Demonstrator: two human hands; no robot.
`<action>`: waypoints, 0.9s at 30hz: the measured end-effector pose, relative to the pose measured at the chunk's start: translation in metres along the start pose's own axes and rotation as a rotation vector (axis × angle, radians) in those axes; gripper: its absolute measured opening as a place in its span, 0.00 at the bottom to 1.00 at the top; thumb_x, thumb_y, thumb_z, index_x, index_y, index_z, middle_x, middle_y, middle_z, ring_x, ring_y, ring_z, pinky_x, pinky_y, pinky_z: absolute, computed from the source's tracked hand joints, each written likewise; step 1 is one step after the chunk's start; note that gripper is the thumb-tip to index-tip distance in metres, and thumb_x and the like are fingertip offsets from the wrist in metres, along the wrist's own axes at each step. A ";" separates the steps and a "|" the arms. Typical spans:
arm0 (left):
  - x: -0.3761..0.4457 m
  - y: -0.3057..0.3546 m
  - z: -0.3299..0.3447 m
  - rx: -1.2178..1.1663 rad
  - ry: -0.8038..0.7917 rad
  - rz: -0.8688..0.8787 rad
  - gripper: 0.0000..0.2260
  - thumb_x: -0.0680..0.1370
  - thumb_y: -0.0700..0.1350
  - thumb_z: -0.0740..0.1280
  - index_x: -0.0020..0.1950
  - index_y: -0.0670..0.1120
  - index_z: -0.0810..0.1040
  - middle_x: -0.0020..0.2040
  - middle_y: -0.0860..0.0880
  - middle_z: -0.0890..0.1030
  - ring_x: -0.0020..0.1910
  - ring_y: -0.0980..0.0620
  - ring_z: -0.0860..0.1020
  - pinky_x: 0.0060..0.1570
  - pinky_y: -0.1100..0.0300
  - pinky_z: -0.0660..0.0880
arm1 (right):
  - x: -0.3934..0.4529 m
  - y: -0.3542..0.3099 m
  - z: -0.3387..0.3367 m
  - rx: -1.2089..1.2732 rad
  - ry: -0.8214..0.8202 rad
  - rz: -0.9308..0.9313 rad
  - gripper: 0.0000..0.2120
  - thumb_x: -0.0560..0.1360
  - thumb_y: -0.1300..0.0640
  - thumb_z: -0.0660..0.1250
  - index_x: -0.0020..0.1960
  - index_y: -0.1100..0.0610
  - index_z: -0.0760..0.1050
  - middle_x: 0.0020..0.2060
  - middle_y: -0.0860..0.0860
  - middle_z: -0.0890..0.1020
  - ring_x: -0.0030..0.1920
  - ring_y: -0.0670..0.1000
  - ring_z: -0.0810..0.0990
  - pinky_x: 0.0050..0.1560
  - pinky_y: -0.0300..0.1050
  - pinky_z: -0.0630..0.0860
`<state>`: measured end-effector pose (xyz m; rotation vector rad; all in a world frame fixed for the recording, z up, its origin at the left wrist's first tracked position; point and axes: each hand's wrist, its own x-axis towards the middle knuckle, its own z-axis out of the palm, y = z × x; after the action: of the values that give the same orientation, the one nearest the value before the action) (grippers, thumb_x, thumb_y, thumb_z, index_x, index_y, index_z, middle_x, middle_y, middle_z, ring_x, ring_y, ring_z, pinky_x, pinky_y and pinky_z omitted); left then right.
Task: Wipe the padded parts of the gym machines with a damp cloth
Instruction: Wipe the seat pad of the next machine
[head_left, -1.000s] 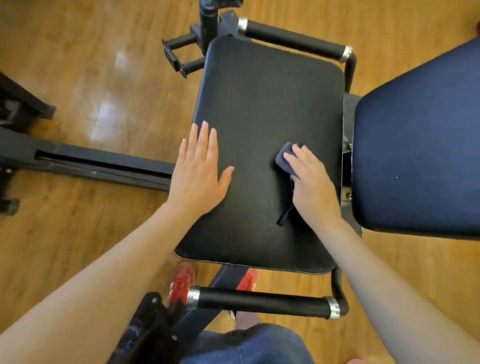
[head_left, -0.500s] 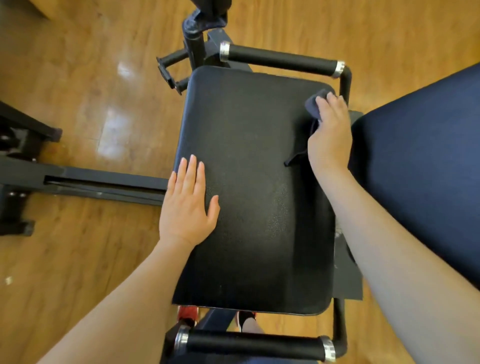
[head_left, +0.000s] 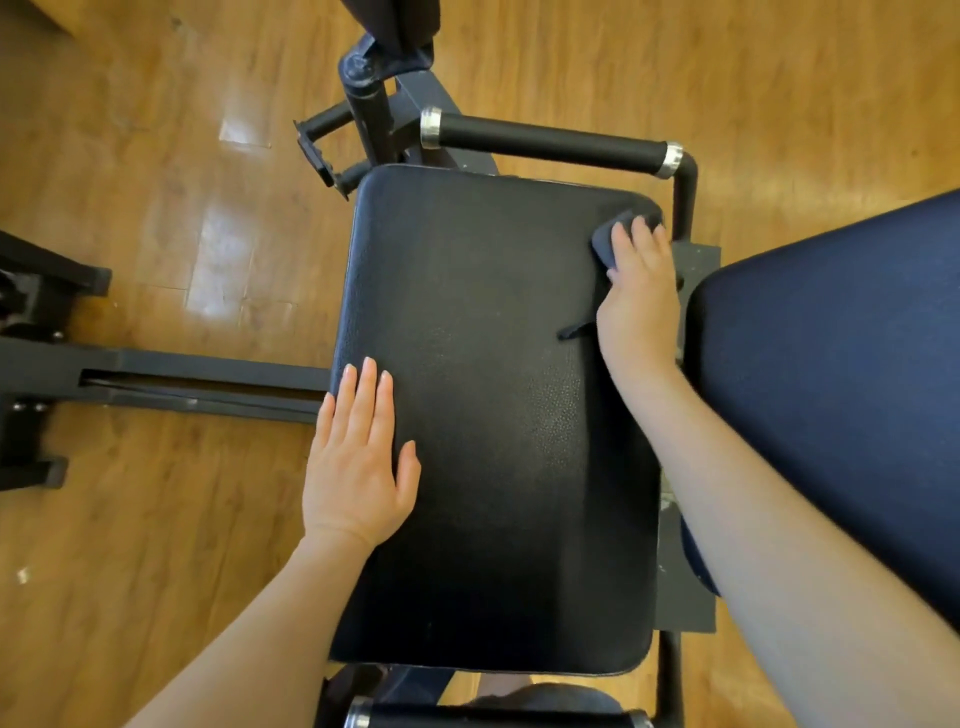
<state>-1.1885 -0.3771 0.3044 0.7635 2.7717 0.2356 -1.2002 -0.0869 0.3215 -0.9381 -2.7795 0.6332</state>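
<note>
A black padded seat (head_left: 493, 415) of a gym machine fills the middle of the head view. My right hand (head_left: 639, 301) presses a dark grey cloth (head_left: 605, 241) flat onto the pad's far right corner, fingers laid over it. A thin strip of the cloth sticks out from under the palm. My left hand (head_left: 358, 467) rests flat on the pad's left edge, fingers straight, holding nothing.
A dark blue back pad (head_left: 841, 389) stands close on the right, beside my right forearm. Black handle bars run across the far end (head_left: 545, 137) and near end (head_left: 493, 719) of the seat. A steel frame rail (head_left: 182, 382) lies on the wooden floor at left.
My right hand has swept the cloth from the pad's middle up to its far right corner. My left hand has stayed flat at the left edge.
</note>
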 end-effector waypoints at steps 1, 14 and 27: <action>0.000 0.000 0.001 0.003 0.001 0.001 0.30 0.78 0.54 0.50 0.76 0.38 0.62 0.77 0.40 0.60 0.77 0.43 0.54 0.73 0.46 0.55 | -0.014 0.000 0.000 -0.012 0.000 -0.002 0.22 0.79 0.68 0.56 0.73 0.62 0.62 0.73 0.56 0.61 0.75 0.55 0.53 0.73 0.47 0.52; 0.002 -0.003 0.000 -0.029 0.030 0.038 0.30 0.77 0.52 0.53 0.75 0.36 0.62 0.76 0.38 0.62 0.76 0.43 0.54 0.74 0.55 0.43 | 0.023 -0.003 0.004 -0.002 0.042 0.030 0.20 0.80 0.64 0.57 0.71 0.60 0.65 0.72 0.55 0.65 0.75 0.55 0.55 0.70 0.41 0.53; 0.001 0.000 0.001 -0.001 0.038 0.024 0.31 0.77 0.53 0.50 0.75 0.37 0.63 0.76 0.38 0.62 0.75 0.42 0.55 0.71 0.43 0.55 | -0.143 0.012 -0.012 0.012 -0.027 0.046 0.20 0.75 0.71 0.63 0.66 0.63 0.72 0.68 0.57 0.71 0.71 0.59 0.64 0.69 0.47 0.57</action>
<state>-1.1892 -0.3767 0.3032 0.8012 2.7994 0.2583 -1.0762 -0.1609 0.3270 -1.0011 -2.7820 0.6741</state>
